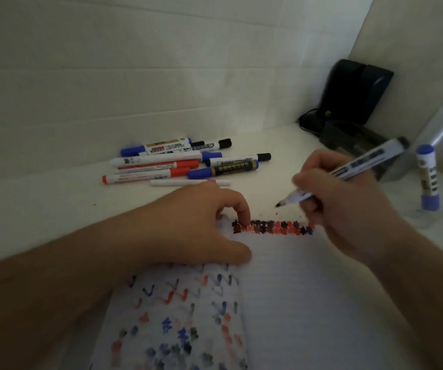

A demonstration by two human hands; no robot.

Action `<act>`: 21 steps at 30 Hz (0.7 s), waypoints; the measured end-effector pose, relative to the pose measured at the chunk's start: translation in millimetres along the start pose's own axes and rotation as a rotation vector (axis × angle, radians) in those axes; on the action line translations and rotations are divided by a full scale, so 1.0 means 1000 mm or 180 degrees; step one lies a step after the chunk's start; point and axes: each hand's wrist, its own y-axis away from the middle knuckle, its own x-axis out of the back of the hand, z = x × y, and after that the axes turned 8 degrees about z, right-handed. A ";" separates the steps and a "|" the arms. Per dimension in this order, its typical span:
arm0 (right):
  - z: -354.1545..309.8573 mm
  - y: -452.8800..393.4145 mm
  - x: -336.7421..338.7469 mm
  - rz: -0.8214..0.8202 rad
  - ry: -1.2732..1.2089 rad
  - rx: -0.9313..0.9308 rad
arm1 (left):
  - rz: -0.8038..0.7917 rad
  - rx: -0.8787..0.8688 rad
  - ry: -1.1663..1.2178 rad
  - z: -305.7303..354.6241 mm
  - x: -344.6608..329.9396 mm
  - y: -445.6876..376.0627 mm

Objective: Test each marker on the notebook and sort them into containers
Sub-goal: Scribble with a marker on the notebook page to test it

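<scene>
An open lined notebook (289, 289) lies in front of me, with a row of red, black and blue scribbles along its top edge and more marks on the left page. My right hand (348, 209) grips an uncapped black marker (359, 166), its tip just above the top of the page. My left hand (201, 225) rests on the notebook, fingertips curled down onto the scribble row. A pile of several capped markers (185, 161) in blue, red and black lies behind my left hand. A clear plastic container (439, 156) at the right holds one blue-capped marker (427, 177).
A black device (353, 102) with a cable stands in the back right corner against the wall. A dark container (359, 140) sits in front of it, behind my right hand. White walls enclose the white table (41, 204) at the back and right.
</scene>
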 end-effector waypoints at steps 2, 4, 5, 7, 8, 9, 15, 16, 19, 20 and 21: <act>-0.004 -0.009 0.011 0.0268 -0.0233 -0.0048 | 0.0071 -0.0004 -0.0070 0.000 -0.003 -0.001; -0.004 -0.013 0.017 0.0398 -0.0280 -0.0043 | 0.0143 -0.0017 -0.0176 0.002 -0.006 -0.003; -0.003 -0.013 0.017 0.0398 -0.0309 -0.0053 | 0.0157 -0.0007 -0.0222 0.004 -0.006 -0.004; 0.003 -0.011 0.014 0.0332 -0.0272 -0.0070 | 0.0164 0.0025 -0.0283 0.007 -0.007 -0.005; 0.007 -0.009 0.011 0.0293 -0.0188 -0.0074 | 0.0167 0.0032 -0.0331 0.008 -0.006 -0.004; 0.010 -0.007 0.008 0.0260 -0.0086 -0.0076 | 0.0178 0.0020 -0.0423 0.009 -0.006 -0.004; -0.001 -0.014 0.022 0.0424 -0.0002 -0.0166 | 0.0471 -0.0795 -0.0974 0.038 -0.014 0.000; -0.004 -0.014 0.030 0.0406 -0.0022 -0.0197 | 0.0442 -0.0957 -0.0964 0.043 -0.018 0.001; 0.003 -0.006 0.053 0.0364 0.0181 -0.0277 | 0.0258 -0.1225 -0.0843 0.047 -0.030 0.004; 0.010 -0.002 0.058 0.0395 0.0286 -0.0307 | 0.0177 -0.1246 -0.0818 0.046 -0.034 0.005; 0.016 0.002 0.062 0.0440 0.0371 -0.0326 | 0.0107 -0.1253 -0.0831 0.046 -0.036 0.005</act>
